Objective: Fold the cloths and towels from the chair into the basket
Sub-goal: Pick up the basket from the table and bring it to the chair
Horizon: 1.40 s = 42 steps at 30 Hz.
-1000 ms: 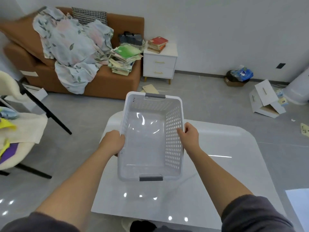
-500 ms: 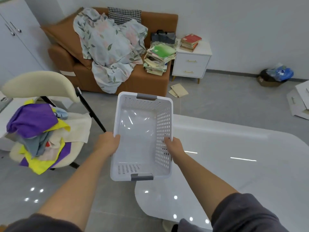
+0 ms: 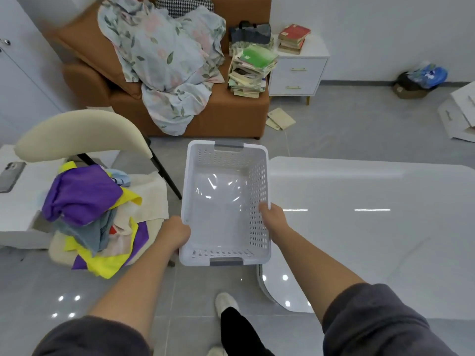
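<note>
I carry an empty white perforated basket [image 3: 223, 160] with grey handles, held in the air over the floor beside the table's left edge. My left hand [image 3: 176, 232] grips its left rim and my right hand [image 3: 273, 218] grips its right rim. To the left stands a cream chair [image 3: 77, 132] piled with crumpled cloths [image 3: 82, 194]: purple on top, then yellow, grey-blue and beige ones, with a cream towel [image 3: 150, 199] spread over the seat.
A glossy white table [image 3: 372, 227] fills the right side. Behind are an orange sofa [image 3: 231, 114] with a floral sheet and stacked books, and a white nightstand [image 3: 298, 70]. A phone [image 3: 11, 176] lies on a white surface at far left. My shoe [image 3: 226, 303] is on the grey floor.
The basket has come off the table and moved left toward the chair. My view has turned left, bringing the cloth pile fully into sight.
</note>
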Each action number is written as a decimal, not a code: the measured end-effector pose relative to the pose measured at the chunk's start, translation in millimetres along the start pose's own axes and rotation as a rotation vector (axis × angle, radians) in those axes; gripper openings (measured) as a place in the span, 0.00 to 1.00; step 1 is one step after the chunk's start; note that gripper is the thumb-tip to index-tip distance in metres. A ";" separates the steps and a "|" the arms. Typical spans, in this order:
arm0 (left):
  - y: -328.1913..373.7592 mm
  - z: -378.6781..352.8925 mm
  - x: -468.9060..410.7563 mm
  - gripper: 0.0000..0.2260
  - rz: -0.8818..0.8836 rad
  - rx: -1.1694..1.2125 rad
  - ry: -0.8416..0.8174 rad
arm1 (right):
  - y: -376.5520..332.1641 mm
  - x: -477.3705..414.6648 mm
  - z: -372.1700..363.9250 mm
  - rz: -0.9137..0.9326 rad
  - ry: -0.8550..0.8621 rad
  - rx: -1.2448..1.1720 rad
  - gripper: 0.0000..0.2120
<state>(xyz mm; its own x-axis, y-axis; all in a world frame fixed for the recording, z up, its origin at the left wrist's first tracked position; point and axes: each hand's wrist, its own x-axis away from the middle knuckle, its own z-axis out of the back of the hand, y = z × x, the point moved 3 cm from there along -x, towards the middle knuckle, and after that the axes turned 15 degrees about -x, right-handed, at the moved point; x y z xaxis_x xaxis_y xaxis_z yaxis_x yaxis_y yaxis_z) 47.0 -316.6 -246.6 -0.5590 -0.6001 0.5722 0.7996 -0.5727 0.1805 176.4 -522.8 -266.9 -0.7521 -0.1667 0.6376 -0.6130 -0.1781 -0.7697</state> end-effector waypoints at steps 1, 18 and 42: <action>-4.2 0.6 -8.2 0.15 0.007 0.009 0.001 | 2.6 -4.8 -7.1 -0.025 -0.001 0.023 0.15; -66.0 -4.4 -170.5 0.12 0.047 0.176 -0.425 | 59.6 -94.4 -117.6 -0.400 0.145 0.170 0.15; -138.1 -320.2 -395.1 0.15 0.283 0.316 -0.515 | 323.3 -311.5 -142.2 -0.438 0.172 0.317 0.18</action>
<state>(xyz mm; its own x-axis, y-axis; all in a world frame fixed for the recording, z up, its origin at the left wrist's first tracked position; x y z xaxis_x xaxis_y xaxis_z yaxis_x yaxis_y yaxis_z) 87.1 -179.1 -753.8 -0.2044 -0.3152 0.9268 0.9697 -0.1944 0.1478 178.1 -390.6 -718.8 -0.4889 0.1441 0.8604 -0.7941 -0.4817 -0.3706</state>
